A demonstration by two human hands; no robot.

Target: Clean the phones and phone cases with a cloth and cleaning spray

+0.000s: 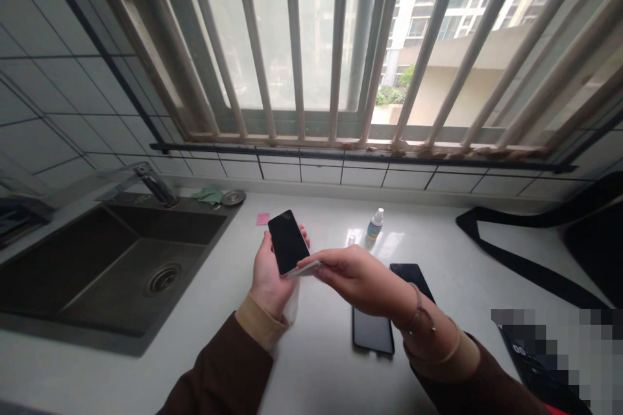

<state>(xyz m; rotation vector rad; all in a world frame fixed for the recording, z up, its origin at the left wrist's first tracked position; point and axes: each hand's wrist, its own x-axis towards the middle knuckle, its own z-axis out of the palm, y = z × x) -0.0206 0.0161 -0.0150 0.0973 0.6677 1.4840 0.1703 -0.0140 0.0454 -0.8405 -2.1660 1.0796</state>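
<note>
— Leftmost, then? Hand poses first.
— Dark sink (73, 272) sunk into the counter (321, 363) at far left, tap (156, 184) on its back rim. Next along, left hand (270, 278) raised over the counter, palm up, fingers clasped round a black phone (288, 241) held tilted, screen toward the camera.
— And the right?
— Right hand (357, 278) reaching leftward across, wrist bent, fingertips (306, 265) pinched on a thin pale strip (304, 269) at the phone's lower edge. Bracelet on that wrist.
— Counts?
— Three phones: one in hand, two more (372, 330) (411, 275) lying flat, screens dark, just right of the hands and close together. One small spray bottle (374, 223) upright behind them, one pink note (263, 219) near the sink's corner.
— Room to move?
— Open white counter in front of the hands and toward the near edge; black strap (516, 259) and dark bag farther right; tiled wall and barred window behind.
</note>
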